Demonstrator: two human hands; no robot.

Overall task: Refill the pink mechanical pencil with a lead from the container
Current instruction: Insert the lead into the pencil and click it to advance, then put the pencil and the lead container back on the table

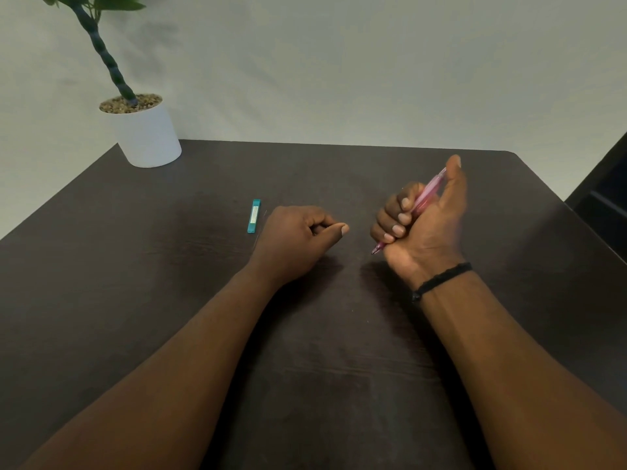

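Note:
My right hand (425,225) is wrapped in a fist around the pink mechanical pencil (428,194), thumb raised beside its upper end. The pencil's tip (376,250) pokes out below the fist, pointing down and left. My left hand (302,237) rests on the dark table to the left of it, fingers curled and thumb pressed to the forefinger; whether a lead is pinched there is too small to tell. The teal lead container (253,216) lies flat on the table just left of my left hand, with thin loose leads (265,214) faintly visible beside it.
A white pot with a plant (146,134) stands at the table's back left corner. The dark wooden table (339,368) ends at a pale wall behind. A dark chair edge (604,195) shows at the right.

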